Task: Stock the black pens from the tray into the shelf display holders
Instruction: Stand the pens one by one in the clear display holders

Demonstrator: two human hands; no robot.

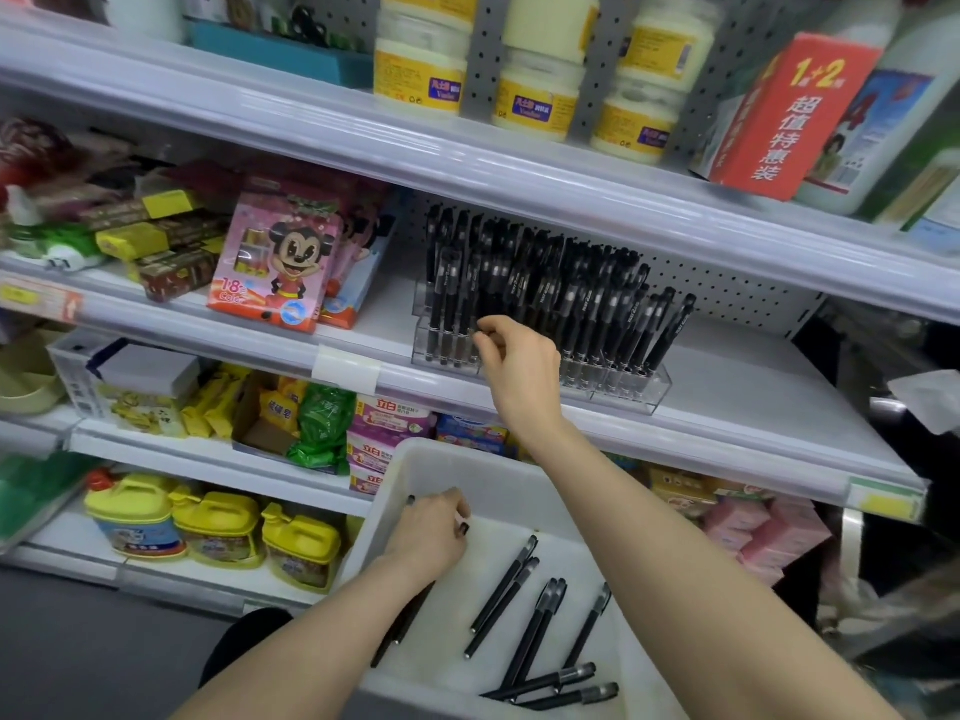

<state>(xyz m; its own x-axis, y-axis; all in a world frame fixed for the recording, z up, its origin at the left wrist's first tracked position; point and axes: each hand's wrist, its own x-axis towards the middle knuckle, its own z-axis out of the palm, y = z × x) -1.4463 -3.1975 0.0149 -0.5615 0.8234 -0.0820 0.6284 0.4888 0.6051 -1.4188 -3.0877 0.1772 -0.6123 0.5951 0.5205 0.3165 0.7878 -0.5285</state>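
Observation:
A white tray (470, 470) sits low in front of me with several loose black pens (535, 628) lying on its floor. My left hand (431, 535) is inside the tray at its left side and grips a few black pens, whose barrels stick out under my wrist. On the middle shelf stands a clear tiered display holder (631, 392) packed with upright black pens (582, 304). My right hand (517, 358) reaches up to the holder's front left row, thumb and forefinger pinching the top of a black pen there.
Pink toy boxes (283, 262) stand left of the holder on the same white shelf (753, 387), which is bare to the holder's right. Jars and a red carton (779, 116) fill the shelf above. Snack packs and yellow jugs (215, 527) sit below.

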